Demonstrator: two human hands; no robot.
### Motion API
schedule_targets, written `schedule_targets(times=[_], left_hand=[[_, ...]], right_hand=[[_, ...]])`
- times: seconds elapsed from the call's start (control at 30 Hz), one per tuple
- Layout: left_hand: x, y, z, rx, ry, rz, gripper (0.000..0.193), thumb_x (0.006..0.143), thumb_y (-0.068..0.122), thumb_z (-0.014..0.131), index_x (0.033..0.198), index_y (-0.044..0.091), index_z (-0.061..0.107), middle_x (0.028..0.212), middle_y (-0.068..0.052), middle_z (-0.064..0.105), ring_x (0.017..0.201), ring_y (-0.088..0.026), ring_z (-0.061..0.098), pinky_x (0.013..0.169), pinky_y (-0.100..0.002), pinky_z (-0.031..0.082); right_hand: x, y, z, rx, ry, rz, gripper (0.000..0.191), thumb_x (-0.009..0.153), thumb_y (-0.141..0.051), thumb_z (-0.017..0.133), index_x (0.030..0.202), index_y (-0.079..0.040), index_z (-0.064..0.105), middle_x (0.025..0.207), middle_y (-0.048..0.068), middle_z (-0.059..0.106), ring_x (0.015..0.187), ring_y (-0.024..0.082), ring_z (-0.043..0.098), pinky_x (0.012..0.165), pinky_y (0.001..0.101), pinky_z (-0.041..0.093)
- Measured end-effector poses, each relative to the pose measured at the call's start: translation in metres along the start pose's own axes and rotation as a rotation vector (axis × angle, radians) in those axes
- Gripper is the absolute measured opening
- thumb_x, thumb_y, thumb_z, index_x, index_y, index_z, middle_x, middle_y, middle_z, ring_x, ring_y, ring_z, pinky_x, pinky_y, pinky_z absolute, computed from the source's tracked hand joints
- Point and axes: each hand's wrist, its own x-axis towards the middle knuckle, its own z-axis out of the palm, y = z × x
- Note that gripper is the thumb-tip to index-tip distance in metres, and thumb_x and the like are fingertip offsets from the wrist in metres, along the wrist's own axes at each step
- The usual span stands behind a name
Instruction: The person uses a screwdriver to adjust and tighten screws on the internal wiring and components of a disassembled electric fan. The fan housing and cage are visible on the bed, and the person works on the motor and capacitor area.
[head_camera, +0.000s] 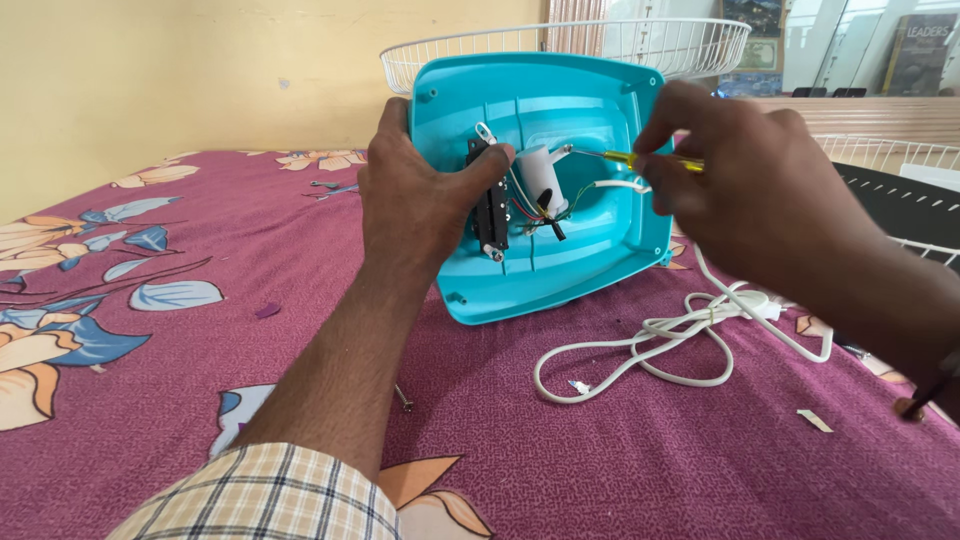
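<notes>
A turquoise plastic fan base (590, 235) stands tilted on edge on the bed, its hollow underside facing me. Inside sit a black switch block (491, 215), a white cylindrical part (541, 178) and thin coloured wires. My left hand (415, 195) grips the base's left edge, thumb pressing on the switch block. A yellow-handled screwdriver (625, 160) is held in my right hand (745, 185), its metal tip touching the area by the white cylinder.
A white power cord (655, 340) lies coiled on the maroon floral bedsheet (150, 350) right of the base. A loose screw (403, 398) rests near my left forearm. White wire fan guards (600, 40) stand behind and at the right. Yellow wall behind.
</notes>
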Motion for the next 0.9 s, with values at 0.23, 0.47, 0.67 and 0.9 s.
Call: schedule_targets(times=[0.23,0.47,0.67,0.9], left_hand=[[0.000,0.000,0.000,-0.042,-0.002,-0.022,0.061,0.074,0.038,0.085,0.116,0.004,0.057,0.096,-0.013,0.077,0.077,-0.021,0.082,0.070,-0.035,0.071],[-0.002,0.001,0.001,-0.012,0.010,-0.045,0.058,0.074,0.037,0.086,0.114,0.005,0.058,0.096,-0.013,0.078,0.081,-0.022,0.082,0.073,-0.037,0.069],[-0.003,-0.002,0.000,-0.028,0.015,-0.015,0.058,0.076,0.037,0.086,0.115,0.005,0.058,0.098,-0.013,0.077,0.083,-0.021,0.081,0.075,-0.037,0.069],[-0.002,-0.004,0.004,0.007,0.011,-0.081,0.061,0.075,0.039,0.085,0.116,0.005,0.056,0.094,-0.013,0.075,0.079,-0.021,0.081,0.070,-0.036,0.069]], right_hand=[[-0.008,-0.001,0.003,-0.201,-0.067,0.018,0.021,0.100,-0.020,0.068,0.121,-0.017,0.070,0.098,0.008,0.079,0.075,0.024,0.077,0.069,0.0424,0.060],[-0.003,0.039,-0.001,0.590,-0.015,0.028,0.025,0.095,-0.009,0.068,0.119,-0.001,0.064,0.087,0.013,0.075,0.060,0.011,0.053,0.053,0.0279,0.043],[0.001,0.050,0.017,1.320,-0.216,0.590,0.026,0.106,-0.023,0.053,0.119,-0.001,0.053,0.074,0.001,0.061,0.044,0.003,0.033,0.040,0.0190,0.030],[-0.001,0.052,0.028,1.320,-0.264,0.707,0.021,0.109,-0.025,0.050,0.114,-0.005,0.049,0.069,-0.002,0.056,0.039,0.001,0.026,0.039,0.0211,0.026]])
